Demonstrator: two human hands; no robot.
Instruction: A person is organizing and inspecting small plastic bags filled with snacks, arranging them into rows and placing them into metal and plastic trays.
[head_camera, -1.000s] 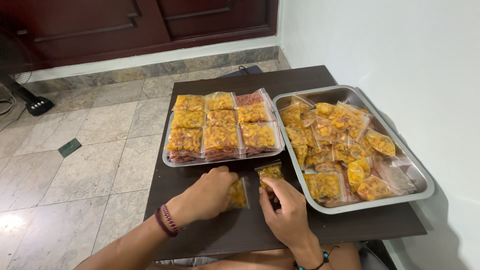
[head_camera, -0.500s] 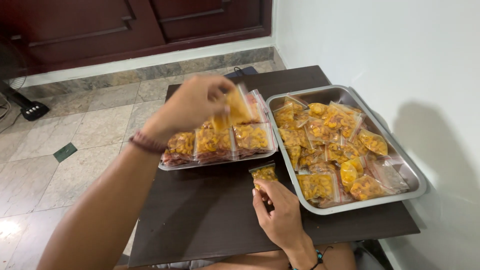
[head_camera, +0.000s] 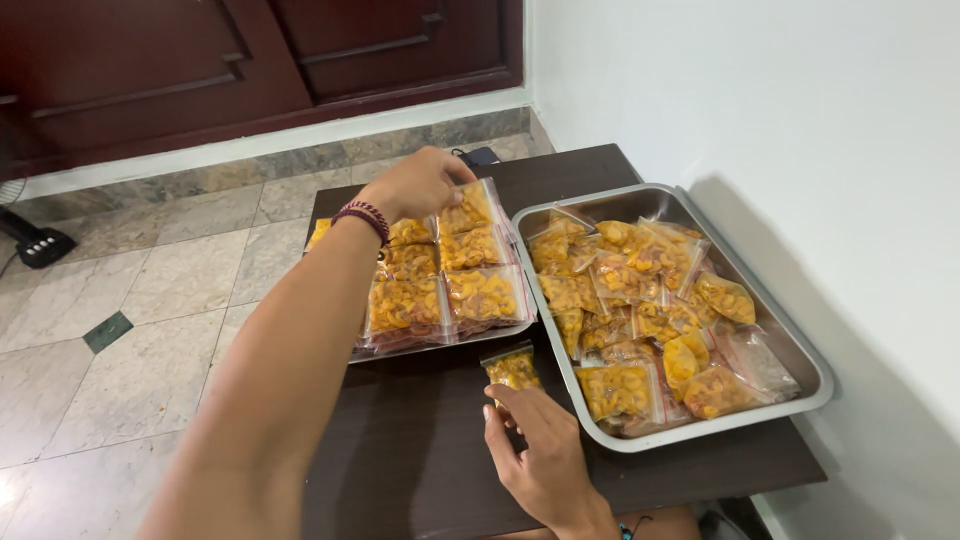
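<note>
Table (head_camera: 420, 470): dark brown wood, flat matt top, rectangular; stands at a white wall.
Flat tray (head_camera: 440, 345): thin metal sheet w/ low rim, on table's left part; covered by packets in neat rows and stacks.
Packets (head_camera: 485, 295): small clear plastic zip bags, glossy, square, filled w/ yellow-orange curved snack pieces.
Deep tray (head_camera: 800, 355): shiny steel, rectangular w/ rounded corners and raised walls, just beside the flat tray on the right; inside a loose pile of the same bags, lying in all directions.
Left hand (head_camera: 415, 185): arm stretched far forward over the flat tray, back of hand up, fingers bent down and closed on the top packet (head_camera: 468, 208) at the far row. Dark red bead bracelet (head_camera: 365, 215) on the wrist.
Right hand (head_camera: 545, 455): low and near the body, palm down on table, fingers spread a bit; fingertips touch the lower edge of a single bag (head_camera: 512, 368). Real grip or only touch: cannot tell.
Single bag: lies on table in front of flat tray, close to deep tray's left wall.
Floor (head_camera: 150, 300): beige stone tiles, smooth.
</note>
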